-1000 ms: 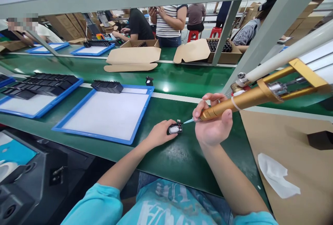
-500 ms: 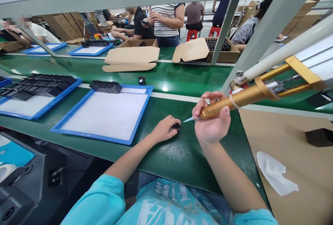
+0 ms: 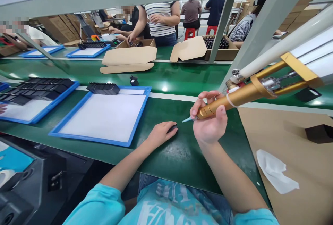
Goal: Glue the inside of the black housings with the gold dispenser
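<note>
My left hand (image 3: pixel 160 134) is closed around a small black part (image 3: pixel 172 128), most of it hidden by the fingers, just above the green bench. In my right hand (image 3: pixel 209 124) rests a gold-coloured dispensing gun (image 3: pixel 229 100), tilted, with fingers behind it and the thumb in front. Its pale blue tapered nozzle (image 3: pixel 186 119) points left toward the black part, a small gap away. To the left lies a blue-rimmed tray (image 3: pixel 135 127) with a white lining, where a row of black box-shaped parts (image 3: pixel 103 88) sits along the far edge.
Another blue tray (image 3: pixel 39 118) at far left holds more black parts. Brown cardboard (image 3: pixel 286 141) on the right carries a crumpled white tissue (image 3: pixel 277 171) and a black block (image 3: pixel 319 133). Beyond, a green conveyor (image 3: pixel 179 77) carries small black parts. Grey frame bars cross above; co-workers are behind.
The black part has turned in my left hand, showing a smoother side. The conveyor part has shifted slightly left. A co-worker in stripes now reaches into a carton. My right hand keeps its hold.
</note>
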Demonstrator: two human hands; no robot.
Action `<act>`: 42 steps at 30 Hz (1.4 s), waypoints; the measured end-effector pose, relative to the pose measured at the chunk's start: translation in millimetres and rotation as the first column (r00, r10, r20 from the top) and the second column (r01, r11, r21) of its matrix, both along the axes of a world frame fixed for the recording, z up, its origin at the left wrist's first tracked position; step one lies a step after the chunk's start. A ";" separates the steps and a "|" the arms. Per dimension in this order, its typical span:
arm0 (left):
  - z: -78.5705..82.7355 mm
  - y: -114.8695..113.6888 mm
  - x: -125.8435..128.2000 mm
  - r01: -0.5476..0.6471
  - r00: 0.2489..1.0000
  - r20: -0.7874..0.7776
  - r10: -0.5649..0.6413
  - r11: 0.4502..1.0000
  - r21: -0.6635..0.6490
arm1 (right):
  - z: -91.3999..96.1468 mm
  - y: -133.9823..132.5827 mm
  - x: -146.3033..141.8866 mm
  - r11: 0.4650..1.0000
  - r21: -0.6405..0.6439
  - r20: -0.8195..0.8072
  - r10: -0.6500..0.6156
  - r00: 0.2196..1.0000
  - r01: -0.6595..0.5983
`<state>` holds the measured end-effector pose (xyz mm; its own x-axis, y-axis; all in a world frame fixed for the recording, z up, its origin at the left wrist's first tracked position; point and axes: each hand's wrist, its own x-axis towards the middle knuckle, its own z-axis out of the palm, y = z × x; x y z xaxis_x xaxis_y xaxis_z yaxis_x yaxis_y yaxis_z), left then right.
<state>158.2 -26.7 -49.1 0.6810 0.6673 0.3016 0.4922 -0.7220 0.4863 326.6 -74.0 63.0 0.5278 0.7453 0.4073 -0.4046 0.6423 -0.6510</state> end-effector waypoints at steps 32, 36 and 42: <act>13.4 7.9 -13.3 0.169 0.695 0.441 0.568 0.468 -0.868 | 0.4 5.0 5.1 1.000 -0.002 -0.048 -0.021 0.999 0.021; 27.0 40.8 -54.3 -0.008 0.688 0.433 0.582 0.603 -0.798 | -1.3 5.5 10.0 0.999 -0.001 -0.074 -0.043 0.996 0.043; 38.3 102.4 -128.6 -0.677 0.714 -0.196 0.673 0.734 0.052 | 1.6 4.0 12.2 0.994 -0.067 -0.113 -0.089 0.990 0.081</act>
